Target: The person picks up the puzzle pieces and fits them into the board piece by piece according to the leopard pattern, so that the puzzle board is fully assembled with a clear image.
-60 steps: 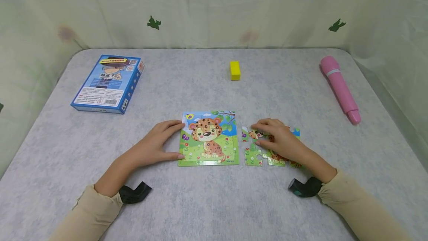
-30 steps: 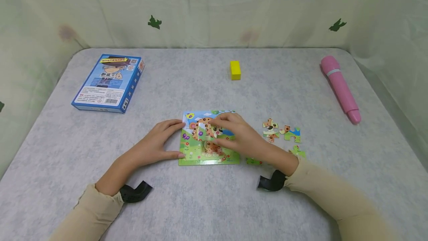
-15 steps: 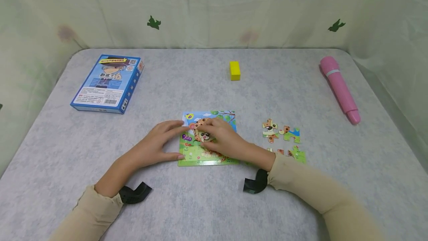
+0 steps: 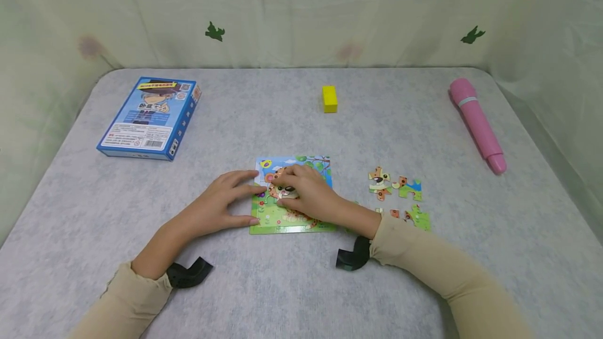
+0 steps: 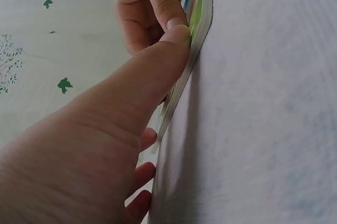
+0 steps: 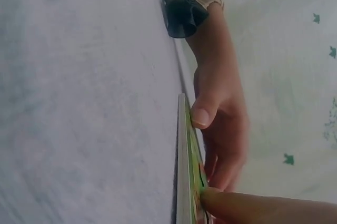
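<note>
A square puzzle board (image 4: 301, 228) with a leopard picture lies in the middle of the table. My left hand (image 4: 214, 200) rests along its left side, thumb near the lower corner and fingertips higher up, one of them reaching onto the picture. Over the leopard's face, my right hand (image 4: 313, 192) pinches a jigsaw piece (image 4: 275, 192) between thumb and fingers against the board; the hand hides part of it. Seen in the right wrist view, the left thumb (image 6: 202, 116) touches the board's edge. Several loose jigsaw pieces (image 4: 379, 182) lie to the right, some partly behind the right forearm.
A blue card-game box (image 4: 146, 119) lies at the back left. Behind the board stands a yellow block (image 4: 330, 99), and a pink microphone-shaped toy (image 4: 478, 125) lies at the back right. A pale curtain (image 4: 301, 14) hangs behind the table.
My right hand has taken a piece from the loose ones and carried it left onto the board, shifting slightly further left lately. One left finger now reaches further onto the board.
</note>
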{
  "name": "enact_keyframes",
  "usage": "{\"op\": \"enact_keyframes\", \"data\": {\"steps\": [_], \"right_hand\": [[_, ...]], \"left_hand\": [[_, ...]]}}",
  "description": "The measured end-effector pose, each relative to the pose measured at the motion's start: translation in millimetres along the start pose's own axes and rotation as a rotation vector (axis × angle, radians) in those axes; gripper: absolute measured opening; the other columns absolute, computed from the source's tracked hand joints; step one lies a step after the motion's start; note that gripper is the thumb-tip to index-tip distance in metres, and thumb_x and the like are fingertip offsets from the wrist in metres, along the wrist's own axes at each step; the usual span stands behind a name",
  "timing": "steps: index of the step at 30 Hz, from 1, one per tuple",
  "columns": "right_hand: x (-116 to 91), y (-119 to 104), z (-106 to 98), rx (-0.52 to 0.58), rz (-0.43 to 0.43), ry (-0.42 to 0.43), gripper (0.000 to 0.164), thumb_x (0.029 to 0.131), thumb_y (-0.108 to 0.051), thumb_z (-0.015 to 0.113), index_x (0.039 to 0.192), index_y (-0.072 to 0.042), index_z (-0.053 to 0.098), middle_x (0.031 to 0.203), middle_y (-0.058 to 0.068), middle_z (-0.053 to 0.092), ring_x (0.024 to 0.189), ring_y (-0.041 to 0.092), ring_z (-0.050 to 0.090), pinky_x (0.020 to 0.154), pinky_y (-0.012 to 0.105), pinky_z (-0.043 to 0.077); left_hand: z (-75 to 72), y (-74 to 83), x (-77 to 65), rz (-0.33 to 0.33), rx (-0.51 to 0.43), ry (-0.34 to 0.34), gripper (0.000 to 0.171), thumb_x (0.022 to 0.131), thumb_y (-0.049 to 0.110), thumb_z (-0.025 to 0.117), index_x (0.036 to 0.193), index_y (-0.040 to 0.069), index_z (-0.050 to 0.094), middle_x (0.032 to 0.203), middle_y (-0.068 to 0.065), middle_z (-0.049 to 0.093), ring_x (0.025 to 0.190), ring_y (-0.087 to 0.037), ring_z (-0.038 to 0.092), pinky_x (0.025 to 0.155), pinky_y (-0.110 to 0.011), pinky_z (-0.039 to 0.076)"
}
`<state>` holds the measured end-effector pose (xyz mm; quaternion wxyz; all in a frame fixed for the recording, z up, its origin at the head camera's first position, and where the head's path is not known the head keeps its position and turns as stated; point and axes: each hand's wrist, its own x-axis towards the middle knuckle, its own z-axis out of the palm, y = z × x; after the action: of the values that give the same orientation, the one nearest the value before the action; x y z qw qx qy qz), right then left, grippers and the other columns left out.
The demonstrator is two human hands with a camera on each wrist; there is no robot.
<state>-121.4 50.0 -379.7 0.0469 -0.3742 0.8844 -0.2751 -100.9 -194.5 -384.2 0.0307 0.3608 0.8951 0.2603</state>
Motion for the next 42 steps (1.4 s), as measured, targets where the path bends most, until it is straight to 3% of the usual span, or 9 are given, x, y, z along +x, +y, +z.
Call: {"op": "enact_keyframes", "data": {"steps": [5, 8, 14, 19, 25, 29, 35, 42], "right_hand": [[0.7, -1.2, -2.6, -0.031, -0.026, -0.014, 0.043, 0.083, -0.03, 0.065, 0.122, -0.013, 0.058, 0.106, -0.002, 0.049, 0.096, 0.014, 0.043, 0.084, 0.031, 0.032], [-1.0, -1.0, -5.9, -0.016, -0.017, -0.064, 0.049, 0.084, -0.033, 0.063, 0.128, -0.014, 0.053, 0.111, -0.001, 0.047, 0.102, 0.015, 0.04, 0.086, 0.033, 0.031], [-11.2, 2.8, -16.3, 0.197, 0.054, -0.15, 0.061, 0.085, -0.037, 0.061, 0.139, -0.021, 0.036, 0.133, 0.003, 0.033, 0.123, 0.018, 0.028, 0.097, 0.041, 0.028], [-28.7, 6.3, -32.7, 0.325, 0.046, -0.031, 0.061, 0.085, -0.035, 0.061, 0.137, -0.016, 0.036, 0.132, 0.003, 0.032, 0.118, 0.016, 0.034, 0.094, 0.039, 0.035], [-59.9, 19.2, -57.5, 0.305, -0.021, 0.149, 0.064, 0.081, -0.02, 0.068, 0.135, -0.01, 0.035, 0.133, 0.003, 0.033, 0.116, 0.023, 0.036, 0.094, 0.04, 0.034], [-79.8, 31.6, -72.8, 0.263, -0.009, 0.223, 0.067, 0.077, -0.012, 0.072, 0.134, -0.008, 0.037, 0.132, 0.005, 0.036, 0.116, 0.021, 0.035, 0.092, 0.042, 0.034], [-104.4, 53.0, -83.7, 0.225, 0.092, 0.249, 0.07, 0.075, -0.013, 0.074, 0.134, -0.007, 0.037, 0.132, 0.007, 0.037, 0.114, 0.025, 0.037, 0.088, 0.046, 0.035], [-122.2, 80.4, -81.2, 0.233, 0.233, 0.177, 0.07, 0.077, -0.021, 0.072, 0.135, -0.005, 0.035, 0.131, 0.011, 0.036, 0.113, 0.028, 0.038, 0.088, 0.048, 0.034]], "left_hand": [[-0.2, -0.1, 0.1, -0.003, 0.005, -0.006, 0.056, 0.076, 0.046, 0.067, 0.125, 0.021, 0.055, 0.138, -0.008, 0.035, 0.125, -0.032, 0.028, 0.097, -0.052, 0.022], [-0.6, 0.4, -0.2, -0.008, 0.006, -0.008, 0.057, 0.076, 0.047, 0.067, 0.125, 0.021, 0.054, 0.138, -0.008, 0.034, 0.125, -0.032, 0.028, 0.097, -0.052, 0.022], [-1.7, 2.5, -0.4, -0.009, 0.006, -0.007, 0.058, 0.076, 0.047, 0.068, 0.125, 0.02, 0.055, 0.138, -0.008, 0.035, 0.126, -0.031, 0.027, 0.098, -0.051, 0.022], [-1.8, 3.6, -0.2, -0.014, 0.007, -0.006, 0.058, 0.075, 0.046, 0.068, 0.125, 0.019, 0.055, 0.138, -0.009, 0.035, 0.125, -0.032, 0.028, 0.098, -0.051, 0.022], [-2.4, 4.0, -0.4, -0.028, 0.007, -0.015, 0.059, 0.075, 0.047, 0.068, 0.125, 0.019, 0.055, 0.138, -0.009, 0.034, 0.126, -0.032, 0.027, 0.099, -0.051, 0.021], [-2.8, 3.9, -0.1, -0.027, 0.014, -0.014, 0.059, 0.075, 0.047, 0.069, 0.125, 0.019, 0.055, 0.138, -0.009, 0.035, 0.126, -0.032, 0.027, 0.099, -0.051, 0.021], [-2.7, 3.4, -0.3, -0.027, 0.019, -0.014, 0.059, 0.074, 0.047, 0.069, 0.125, 0.019, 0.056, 0.138, -0.009, 0.035, 0.125, -0.032, 0.027, 0.099, -0.05, 0.021], [-2.2, 3.0, 0.1, -0.031, 0.015, -0.015, 0.059, 0.075, 0.048, 0.068, 0.125, 0.019, 0.055, 0.138, -0.008, 0.034, 0.126, -0.031, 0.027, 0.099, -0.05, 0.02]]}}
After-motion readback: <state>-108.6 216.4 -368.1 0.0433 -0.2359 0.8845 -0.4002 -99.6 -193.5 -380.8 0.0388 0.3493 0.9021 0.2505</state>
